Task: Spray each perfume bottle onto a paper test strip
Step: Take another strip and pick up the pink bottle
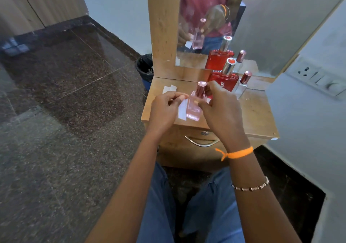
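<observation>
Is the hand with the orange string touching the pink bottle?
Touching. The head view shows the right hand with its fingers wrapped round the pink bottle, holding it up above the wooden table.

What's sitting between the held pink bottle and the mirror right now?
In the head view, the red bottle and a small clear bottle stand between the pink bottle and the mirror.

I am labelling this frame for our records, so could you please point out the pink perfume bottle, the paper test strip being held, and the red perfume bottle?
pink perfume bottle [193,108]: head view, on its glass body.
paper test strip [182,111]: head view, on its white middle.
red perfume bottle [224,81]: head view, on its red front.
</observation>
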The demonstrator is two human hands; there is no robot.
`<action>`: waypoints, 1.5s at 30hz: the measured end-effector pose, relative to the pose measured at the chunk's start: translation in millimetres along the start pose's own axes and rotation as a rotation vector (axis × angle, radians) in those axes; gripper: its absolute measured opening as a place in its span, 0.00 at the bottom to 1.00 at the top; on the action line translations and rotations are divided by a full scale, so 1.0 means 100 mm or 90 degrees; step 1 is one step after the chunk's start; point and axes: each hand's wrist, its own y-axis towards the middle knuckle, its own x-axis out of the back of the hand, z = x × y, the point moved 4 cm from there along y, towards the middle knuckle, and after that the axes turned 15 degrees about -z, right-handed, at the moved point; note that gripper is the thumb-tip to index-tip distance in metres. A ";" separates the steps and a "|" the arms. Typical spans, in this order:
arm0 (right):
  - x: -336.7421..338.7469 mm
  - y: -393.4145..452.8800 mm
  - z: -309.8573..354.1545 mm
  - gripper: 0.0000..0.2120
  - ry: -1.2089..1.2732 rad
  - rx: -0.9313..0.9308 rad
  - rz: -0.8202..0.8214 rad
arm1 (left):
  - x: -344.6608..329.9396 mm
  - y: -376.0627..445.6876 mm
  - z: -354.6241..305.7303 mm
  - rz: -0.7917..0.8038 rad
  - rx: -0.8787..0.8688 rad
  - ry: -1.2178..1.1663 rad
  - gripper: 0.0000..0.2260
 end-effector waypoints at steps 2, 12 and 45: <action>0.10 -0.05 -0.09 0.08 0.030 -0.020 0.033 | -0.03 -0.08 -0.06 0.061 -0.029 -0.043 0.11; 0.37 -0.01 -0.32 0.09 0.159 -0.111 0.041 | -0.25 -0.36 -0.23 0.107 -0.091 -0.010 0.08; 0.39 -0.12 -0.58 0.10 0.412 -0.189 0.101 | -0.42 -0.45 -0.36 0.152 -0.034 -0.038 0.10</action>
